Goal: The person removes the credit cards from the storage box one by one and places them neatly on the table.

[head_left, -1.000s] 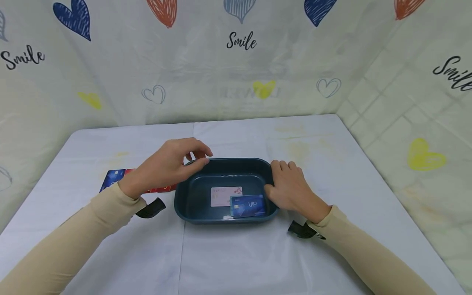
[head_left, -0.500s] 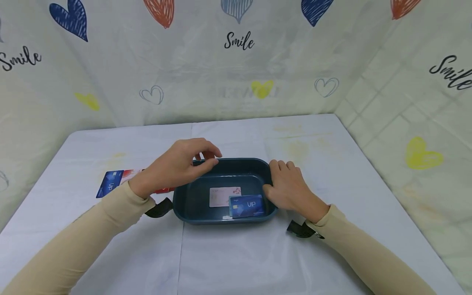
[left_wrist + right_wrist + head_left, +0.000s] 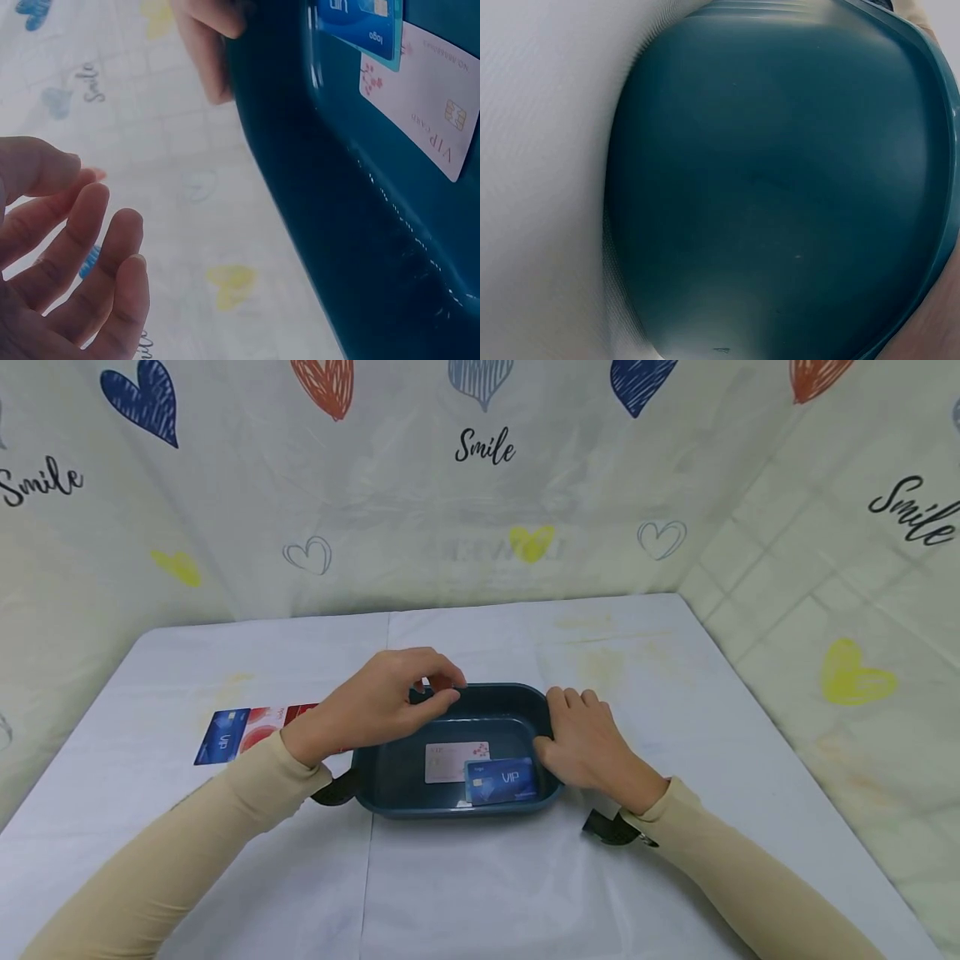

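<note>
- Reaching farther right than half a second ago with the left hand (image 3: 382,697), above the far-left part of the dark teal, glossy, rounded-rectangular tray (image 3: 397,768).
- Holding nothing in the left fingers, loosely curved and well apart from the cards inside; cannot tell whether touching the far rim.
- Exposing, by that shift, more of the pink-and-white rectangular card (image 3: 262,725) and the dark red card (image 3: 298,711), both partly hidden by the left arm, on the white cloth-covered table (image 3: 525,893), left of the tray and in a row with the blue rectangular card (image 3: 222,737).
- Gripping the tray's right end with the right hand (image 3: 592,739), fingers curled over the rim, same as before.
- Seeing inside the tray, unmoved, the pale pink flower-printed card (image 3: 446,762), overlapped at one corner by the shiny blue VIP card (image 3: 502,782).
- Probably steadying the tray right-handed, leaving the left free; carrying no card, so adding none at this moment.
</note>
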Action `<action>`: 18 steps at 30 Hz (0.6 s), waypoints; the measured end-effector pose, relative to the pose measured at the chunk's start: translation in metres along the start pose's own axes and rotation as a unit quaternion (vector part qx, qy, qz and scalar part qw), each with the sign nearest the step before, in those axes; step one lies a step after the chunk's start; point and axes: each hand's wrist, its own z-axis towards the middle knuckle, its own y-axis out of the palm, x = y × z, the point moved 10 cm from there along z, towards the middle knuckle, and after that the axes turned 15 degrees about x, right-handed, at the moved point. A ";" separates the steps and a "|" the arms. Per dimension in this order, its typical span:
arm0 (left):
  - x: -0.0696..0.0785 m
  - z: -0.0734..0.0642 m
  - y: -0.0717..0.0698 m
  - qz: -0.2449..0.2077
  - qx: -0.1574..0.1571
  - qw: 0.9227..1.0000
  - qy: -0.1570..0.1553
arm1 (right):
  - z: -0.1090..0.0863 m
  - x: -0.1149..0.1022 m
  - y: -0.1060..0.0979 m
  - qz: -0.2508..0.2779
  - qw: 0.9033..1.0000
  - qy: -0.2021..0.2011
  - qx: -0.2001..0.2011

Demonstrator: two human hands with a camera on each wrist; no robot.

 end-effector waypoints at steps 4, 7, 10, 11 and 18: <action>0.001 0.001 0.006 -0.003 -0.002 1.000 0.007 | 0.000 -0.001 -0.001 0.001 1.000 0.001 0.001; 0.003 0.001 0.011 -0.013 -0.002 1.000 0.014 | 0.000 -0.001 -0.001 0.000 1.000 0.002 0.001; 0.006 0.002 0.016 -0.020 -0.003 1.000 0.020 | 0.000 0.000 0.000 -0.002 1.000 0.003 -0.002; 0.006 0.002 0.018 -0.022 -0.005 1.000 0.021 | 0.000 0.000 0.000 -0.003 1.000 0.002 -0.003; 0.009 0.005 0.030 -0.035 -0.006 0.999 0.032 | 0.000 0.000 0.000 -0.002 1.000 0.001 -0.003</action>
